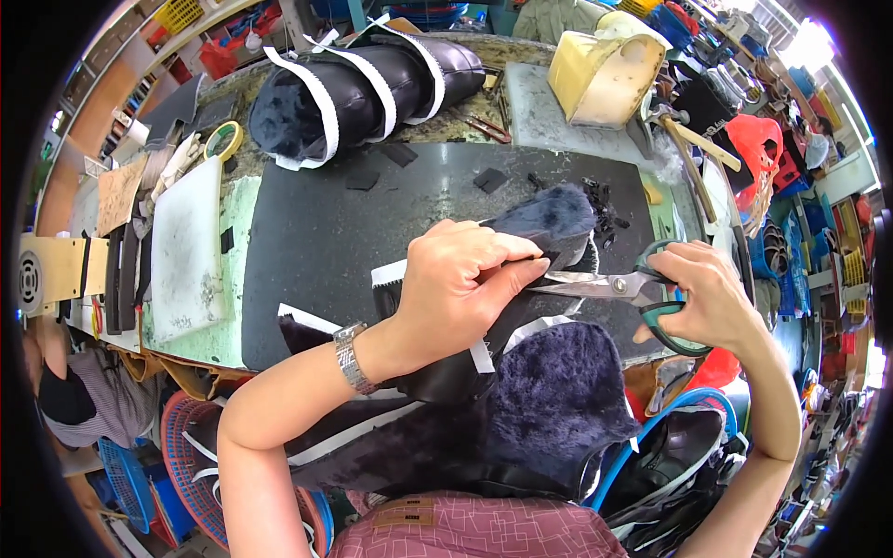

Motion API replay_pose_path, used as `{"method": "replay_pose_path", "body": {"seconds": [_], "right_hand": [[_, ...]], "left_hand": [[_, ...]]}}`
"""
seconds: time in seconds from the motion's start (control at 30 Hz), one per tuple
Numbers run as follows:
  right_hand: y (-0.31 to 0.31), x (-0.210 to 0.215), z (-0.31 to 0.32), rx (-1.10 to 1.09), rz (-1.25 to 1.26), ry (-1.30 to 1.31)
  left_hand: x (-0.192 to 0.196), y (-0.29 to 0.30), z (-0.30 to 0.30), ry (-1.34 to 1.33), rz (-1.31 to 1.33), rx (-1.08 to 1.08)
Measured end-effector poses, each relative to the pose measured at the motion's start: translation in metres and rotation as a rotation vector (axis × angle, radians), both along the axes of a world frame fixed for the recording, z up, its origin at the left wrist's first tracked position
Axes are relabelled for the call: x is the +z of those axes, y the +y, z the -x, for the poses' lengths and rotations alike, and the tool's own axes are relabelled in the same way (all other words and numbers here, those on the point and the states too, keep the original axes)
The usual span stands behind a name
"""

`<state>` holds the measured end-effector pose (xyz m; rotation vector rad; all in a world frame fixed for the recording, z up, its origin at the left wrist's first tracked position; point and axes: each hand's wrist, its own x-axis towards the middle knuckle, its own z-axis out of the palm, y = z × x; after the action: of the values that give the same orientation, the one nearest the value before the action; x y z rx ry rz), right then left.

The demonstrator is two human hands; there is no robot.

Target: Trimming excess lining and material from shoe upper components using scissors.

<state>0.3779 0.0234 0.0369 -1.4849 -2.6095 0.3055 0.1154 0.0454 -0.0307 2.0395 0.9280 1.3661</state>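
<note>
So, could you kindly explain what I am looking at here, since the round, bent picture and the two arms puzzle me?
There is no machine: these are one person's bare arms, filmed by a wide fisheye camera worn on the head and looking down, which is why straight edges curve near the rim. The left hand, with a metal wristwatch, grips a piece of black material lined with dark blue fur. The right hand holds green-handled scissors, blades at the material's edge. Below lies a dark work mat on a cluttered bench, with small black offcuts, a white cutting board, a roll of tape, and another fur-lined piece with white strips behind.
</note>
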Motion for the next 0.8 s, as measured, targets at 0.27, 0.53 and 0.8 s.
{"method": "replay_pose_path", "body": {"seconds": [0.27, 0.53, 0.8], "right_hand": [[0.011, 0.023, 0.029, -0.084, 0.341, -0.084], [0.010, 0.031, 0.040, -0.143, 0.420, -0.196], [0.005, 0.039, 0.053, -0.126, 0.413, -0.347]], "left_hand": [[-0.002, 0.003, 0.001, 0.004, -0.009, 0.009], [-0.002, 0.000, -0.001, -0.058, 0.064, 0.017], [-0.004, 0.000, -0.006, -0.060, 0.093, 0.110]]}}
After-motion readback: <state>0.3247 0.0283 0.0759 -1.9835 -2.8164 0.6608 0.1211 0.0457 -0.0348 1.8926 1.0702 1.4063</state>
